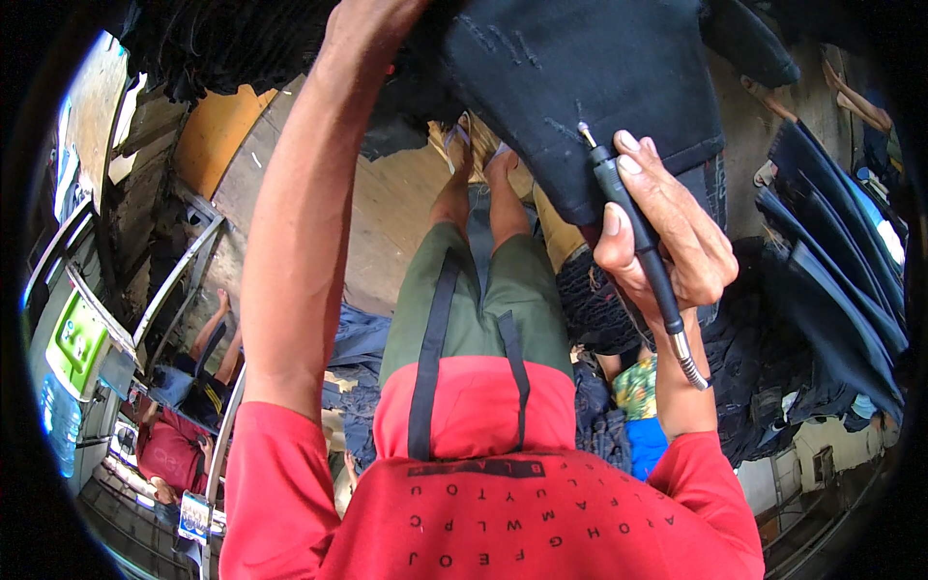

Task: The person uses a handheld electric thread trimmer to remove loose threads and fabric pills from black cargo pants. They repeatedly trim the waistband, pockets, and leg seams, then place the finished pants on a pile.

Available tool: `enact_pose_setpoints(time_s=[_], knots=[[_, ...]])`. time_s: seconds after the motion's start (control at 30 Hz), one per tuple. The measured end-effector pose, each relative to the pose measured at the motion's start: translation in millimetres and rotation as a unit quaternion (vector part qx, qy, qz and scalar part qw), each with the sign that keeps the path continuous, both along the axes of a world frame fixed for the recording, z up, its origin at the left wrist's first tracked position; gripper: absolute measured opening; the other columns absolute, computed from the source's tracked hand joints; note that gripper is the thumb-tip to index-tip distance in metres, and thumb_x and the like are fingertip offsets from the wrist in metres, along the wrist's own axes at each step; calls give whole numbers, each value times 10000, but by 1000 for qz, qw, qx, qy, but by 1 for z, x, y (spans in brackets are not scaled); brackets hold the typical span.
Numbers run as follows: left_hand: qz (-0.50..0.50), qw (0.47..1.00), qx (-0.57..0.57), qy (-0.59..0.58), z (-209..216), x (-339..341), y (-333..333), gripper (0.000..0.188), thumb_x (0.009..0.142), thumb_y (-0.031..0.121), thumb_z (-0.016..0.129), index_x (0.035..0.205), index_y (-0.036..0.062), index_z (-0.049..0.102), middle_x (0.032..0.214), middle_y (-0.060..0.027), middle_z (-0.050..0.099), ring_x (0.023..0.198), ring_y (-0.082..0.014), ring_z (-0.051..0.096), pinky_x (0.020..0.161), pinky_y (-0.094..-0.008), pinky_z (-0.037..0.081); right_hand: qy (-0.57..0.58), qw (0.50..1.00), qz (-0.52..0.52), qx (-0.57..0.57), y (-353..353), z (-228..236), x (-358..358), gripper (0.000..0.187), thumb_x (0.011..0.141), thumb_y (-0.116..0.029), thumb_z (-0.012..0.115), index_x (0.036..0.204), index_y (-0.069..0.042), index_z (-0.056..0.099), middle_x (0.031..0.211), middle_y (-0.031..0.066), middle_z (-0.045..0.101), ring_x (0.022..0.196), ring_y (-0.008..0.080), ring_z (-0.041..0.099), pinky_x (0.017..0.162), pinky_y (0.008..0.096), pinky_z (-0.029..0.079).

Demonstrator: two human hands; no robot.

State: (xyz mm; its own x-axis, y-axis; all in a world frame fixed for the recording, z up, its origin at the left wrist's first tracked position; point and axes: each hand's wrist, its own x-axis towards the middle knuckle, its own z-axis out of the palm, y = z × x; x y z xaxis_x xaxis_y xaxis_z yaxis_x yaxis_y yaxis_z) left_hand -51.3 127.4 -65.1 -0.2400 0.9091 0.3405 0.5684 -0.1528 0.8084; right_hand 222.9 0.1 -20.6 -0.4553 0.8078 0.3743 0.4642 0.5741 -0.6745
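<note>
Since the black, pen-shaped handpiece (646, 242) w/ a slim metal tip (584, 129) is narrow & rigid, it'll prob. handle like a thick marker: fairly light, maybe a bit slippery. Best hold = the dark barrel, just behind the tip; the silver coiled sleeve (686, 353) at the tail shd be left free to flex. It slants up-left over the blue-black denim garment (619, 72), near some pale scuffed lines (561, 128); can't tell if the tip touches. The cloth looks thick but soft, prob. tough, easiest gripped by its hem, clear of the tip.

Pose-wise, the person's right hand (688, 246) is closed round the barrel pen-style, thumb on one side, fingers on the other, forearm rising from below. The left forearm (300, 213) runs up past the top edge; its hand is out of frame, so grip unknown.

Further out: red short-sleeved T-shirt (522, 527), olive-green shorts (411, 319) w/ black straps, bare wooden floor (377, 227), & a dark denim stack (836, 261) at right.
</note>
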Motion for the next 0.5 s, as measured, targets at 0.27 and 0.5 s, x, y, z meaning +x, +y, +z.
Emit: enact_pose_setpoints(time_s=[0.27,0.5], knots=[[-25,998,7,-53,3,1,-2,405,812,264,989,1081,25,802,958,-95,812,895,-163,754,841,-312,601,23,999,-9,-46,-11,9,4,300,894,-22,724,1148,126,782,1101,317,805,1100,430,809,1048,516,630],[-3,1000,7,-5,-2,-1,-3,400,807,272,986,1057,16,808,958,-104,814,886,-176,758,839,-321,599,-4,999,10,-40,-16,4,4,314,875,-3,711,1149,132,782,1101,322,803,1109,434,805,1055,529,625]])
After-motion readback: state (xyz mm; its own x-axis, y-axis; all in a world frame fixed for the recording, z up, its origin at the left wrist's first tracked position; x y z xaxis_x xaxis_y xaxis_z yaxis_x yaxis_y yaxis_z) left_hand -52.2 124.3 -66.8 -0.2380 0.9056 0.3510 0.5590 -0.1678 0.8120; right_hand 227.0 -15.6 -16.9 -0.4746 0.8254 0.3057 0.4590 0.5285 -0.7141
